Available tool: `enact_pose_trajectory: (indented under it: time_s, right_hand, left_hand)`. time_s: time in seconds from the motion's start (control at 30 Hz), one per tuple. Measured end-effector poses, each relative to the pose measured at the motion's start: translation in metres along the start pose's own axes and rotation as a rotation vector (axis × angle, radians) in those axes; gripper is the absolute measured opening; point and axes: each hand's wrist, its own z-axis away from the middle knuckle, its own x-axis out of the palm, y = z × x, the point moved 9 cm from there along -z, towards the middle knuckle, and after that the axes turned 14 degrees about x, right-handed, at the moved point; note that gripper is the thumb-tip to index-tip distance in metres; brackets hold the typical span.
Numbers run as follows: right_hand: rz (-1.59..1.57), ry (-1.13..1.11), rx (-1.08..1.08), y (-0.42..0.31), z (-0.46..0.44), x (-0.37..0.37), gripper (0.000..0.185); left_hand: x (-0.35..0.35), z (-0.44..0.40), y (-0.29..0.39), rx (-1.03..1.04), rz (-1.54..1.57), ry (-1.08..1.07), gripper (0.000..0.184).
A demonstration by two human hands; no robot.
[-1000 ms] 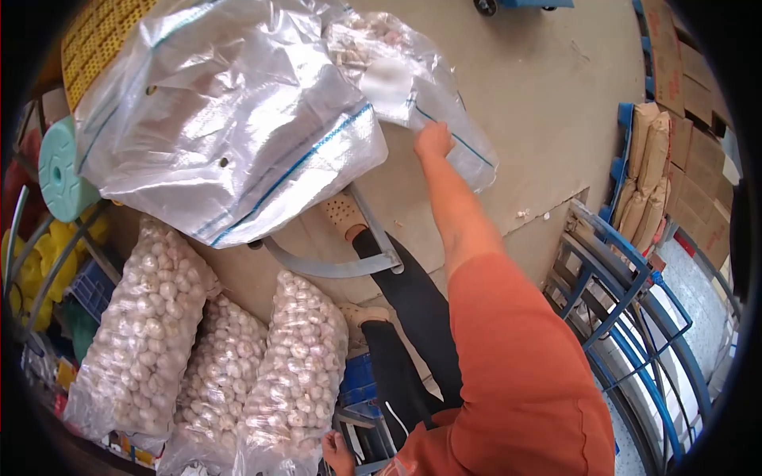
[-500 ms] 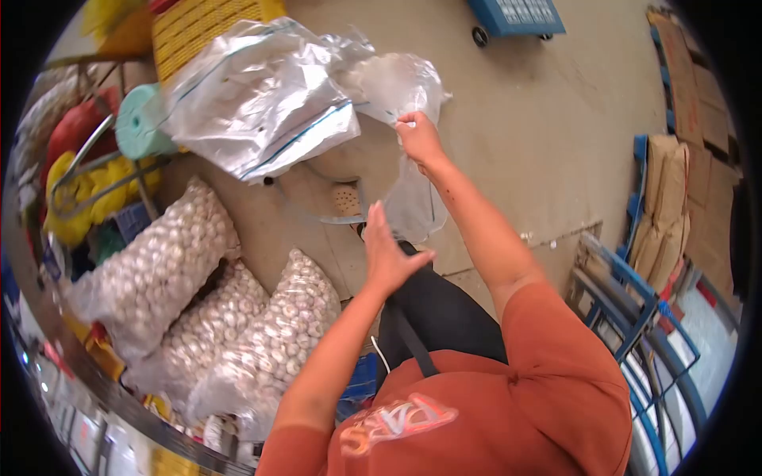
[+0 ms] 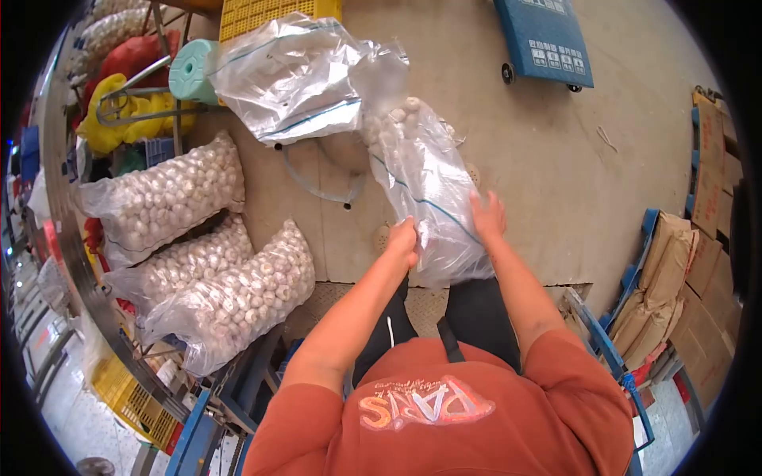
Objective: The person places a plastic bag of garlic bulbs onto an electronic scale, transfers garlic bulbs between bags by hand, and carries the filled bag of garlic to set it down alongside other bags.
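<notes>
A clear plastic bag (image 3: 436,190) with a blue stripe lies stretched from the far side toward my lap, with several garlic bulbs (image 3: 405,119) at its far end. My left hand (image 3: 403,242) is closed on the bag's near left edge. Against the right edge rests my right hand (image 3: 489,217), its fingers spread apart on the plastic; the thumb is hard to make out. Just beyond, another piece of crumpled clear plastic (image 3: 294,79) with blue stripes hangs in front of a yellow crate (image 3: 278,12).
Filled garlic sacks (image 3: 178,194) lie on my left beside a metal frame (image 3: 87,270). A green stool (image 3: 192,71) stands beyond them. A blue wheeled bin (image 3: 548,47) is far right. Stacked cardboard (image 3: 698,293) and brown paper sacks (image 3: 655,293) stand at right.
The bag has come nearer and spread out before me. My left hand, open before, now grips its edge. My right hand has let go of its pinch and moved down to the right side.
</notes>
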Motion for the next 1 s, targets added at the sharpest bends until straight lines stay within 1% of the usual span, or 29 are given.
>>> enact_pose_trajectory:
  time_s: [0.03, 0.07, 0.13, 0.17, 0.2, 0.23, 0.27, 0.3, 0.33, 0.37, 0.4, 0.43, 0.47, 0.5, 0.53, 0.57, 0.6, 0.63, 0.67, 0.7, 0.73, 0.8, 0.83, 0.9, 0.93, 0.97, 1.0]
  right_hand:
    - [-0.013, -0.129, 0.151, 0.06, -0.025, 0.027, 0.088]
    - [-0.031, -0.255, 0.289, 0.101, -0.052, 0.051, 0.099]
    - [-0.626, -0.919, 0.691, 0.11, -0.017, 0.058, 0.11]
    - [-0.578, -0.966, 0.642, 0.103, -0.02, 0.046, 0.109]
    - [-0.679, -1.19, 0.585, 0.074, -0.012, 0.027, 0.106]
    - [-0.779, -1.407, 0.514, 0.039, 0.0, 0.0, 0.102]
    - [-0.795, -1.485, 0.452, 0.013, 0.006, -0.022, 0.084]
    - [-0.768, -1.47, 0.414, 0.006, -0.005, -0.024, 0.074]
    - [-0.734, -1.46, 0.383, -0.001, -0.011, -0.029, 0.064]
    - [-0.784, -1.44, 0.511, 0.0, -0.019, -0.035, 0.046]
    - [-0.916, -1.34, 0.389, -0.024, -0.026, -0.065, 0.042]
    - [-1.04, -1.239, 0.265, -0.054, -0.023, -0.111, 0.039]
    - [-1.011, -1.069, 0.159, -0.08, -0.021, -0.17, 0.03]
    - [-0.966, -1.047, 0.056, -0.096, -0.02, -0.205, 0.026]
    - [-0.922, -1.018, -0.049, -0.112, -0.021, -0.238, 0.023]
    - [-0.952, -1.018, -0.127, -0.137, -0.009, -0.275, 0.018]
    - [-0.94, -1.013, -0.142, -0.15, 0.0, -0.298, 0.018]
    - [-0.856, -1.005, -0.252, -0.171, 0.009, -0.321, 0.017]
    - [-0.771, -0.989, -0.367, -0.195, 0.016, -0.341, 0.016]
    - [-0.805, -1.006, -0.412, -0.216, 0.022, -0.357, 0.014]
    - [-0.79, -0.986, -0.449, -0.239, 0.027, -0.372, 0.014]
    - [-0.934, -0.932, -0.466, -0.278, 0.036, -0.401, 0.012]
    - [-0.924, -0.904, -0.494, -0.293, 0.042, -0.412, 0.012]
    - [-0.9, -0.852, -0.565, -0.33, 0.049, -0.438, 0.01]
    - [-0.957, -0.774, -0.548, -0.338, 0.045, -0.449, 0.007]
    - [-0.957, -0.71, -0.524, -0.345, 0.041, -0.462, 0.007]
    - [-0.965, -0.65, -0.513, -0.355, 0.035, -0.477, 0.007]
  left_hand:
    - [0.01, 0.006, -0.007, -0.04, 0.01, 0.013, 0.034]
    - [0.029, 0.016, -0.003, -0.047, -0.078, -0.011, 0.038]
    - [0.071, 0.03, 0.003, -0.053, -0.037, 0.01, 0.042]
    - [0.09, 0.041, 0.001, -0.064, 0.01, 0.011, 0.047]
    - [0.116, 0.049, 0.001, -0.087, 0.038, -0.006, 0.052]
    - [0.136, 0.051, 0.001, -0.084, 0.029, -0.009, 0.052]
    - [0.164, 0.052, 0.001, -0.096, 0.006, -0.105, 0.051]
    - [0.189, 0.054, 0.003, -0.105, -0.012, -0.198, 0.051]
    - [0.217, 0.063, 0.015, -0.118, 0.084, -0.29, 0.044]
    - [0.223, 0.073, 0.025, -0.109, -0.045, -0.255, 0.04]
    - [0.235, 0.083, 0.045, -0.088, -0.17, -0.227, 0.036]
    - [0.24, 0.094, 0.058, -0.066, -0.185, -0.184, 0.032]
    - [0.242, 0.107, 0.065, -0.086, -0.199, -0.197, 0.032]
    - [0.242, 0.121, 0.073, -0.108, -0.214, -0.211, 0.031]
    - [0.245, 0.137, 0.078, -0.165, -0.116, -0.195, 0.029]
    - [0.25, 0.151, 0.081, -0.216, -0.087, -0.225, 0.029]
    - [0.258, 0.166, 0.086, -0.266, -0.057, -0.267, 0.029]
    - [0.275, 0.182, 0.11, -0.155, -0.089, -0.298, 0.029]
    - [0.285, 0.191, 0.124, -0.139, -0.071, -0.343, 0.029]
    - [0.293, 0.199, 0.139, -0.125, -0.053, -0.385, 0.03]
    - [0.301, 0.212, 0.155, -0.188, 0.003, -0.384, 0.029]
    - [0.309, 0.223, 0.189, -0.177, -0.086, -0.483, 0.028]
    - [0.309, 0.223, 0.202, -0.179, -0.131, -0.525, 0.028]
    - [0.324, 0.228, 0.242, -0.141, -0.05, -0.541, 0.027]
    - [0.327, 0.223, 0.255, -0.129, -0.115, -0.611, 0.027]
    - [0.331, 0.222, 0.266, -0.118, -0.091, -0.632, 0.027]
    - [0.339, 0.221, 0.285, -0.079, -0.175, -0.684, 0.026]
